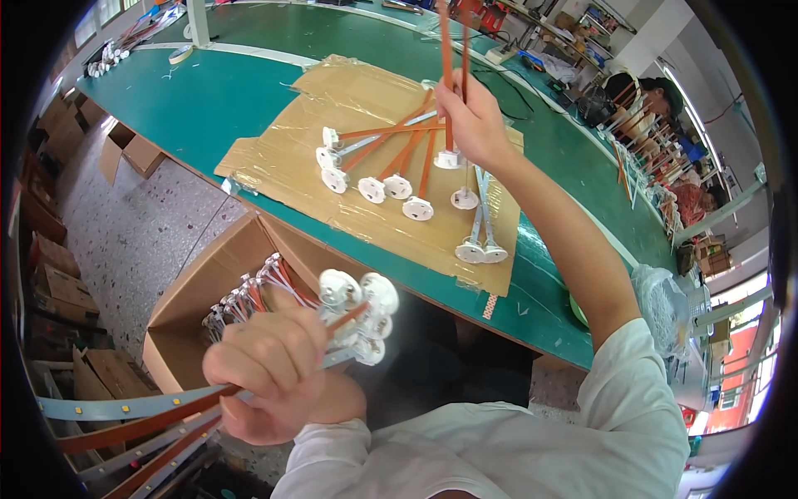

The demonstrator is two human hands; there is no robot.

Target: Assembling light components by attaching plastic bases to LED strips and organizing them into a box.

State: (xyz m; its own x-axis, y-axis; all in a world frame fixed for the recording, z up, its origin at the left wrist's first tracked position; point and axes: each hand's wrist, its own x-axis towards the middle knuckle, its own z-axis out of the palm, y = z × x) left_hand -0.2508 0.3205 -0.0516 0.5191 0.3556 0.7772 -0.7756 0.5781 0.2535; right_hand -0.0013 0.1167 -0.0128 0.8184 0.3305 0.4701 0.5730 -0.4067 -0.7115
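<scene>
The left hand (270, 372) clenches a bundle of LED strips (125, 407), white caps (379, 293) clustered just to its right. The right hand (475, 121), farther forward, grips upright brown strips (446, 50); more capped strips (391, 130) lie left of it on a cardboard sheet (274, 158).

Beneath the right hand (474, 121), the green table (183, 108) carries a cardboard sheet (278, 162), where disc-ended strips (386, 130) spread leftward and wearer-ward of that hand. Farther left lies a tape roll (180, 55). Beyond the left hand (270, 374), an open box (143, 155) stands on the speckled floor (158, 220).
</scene>
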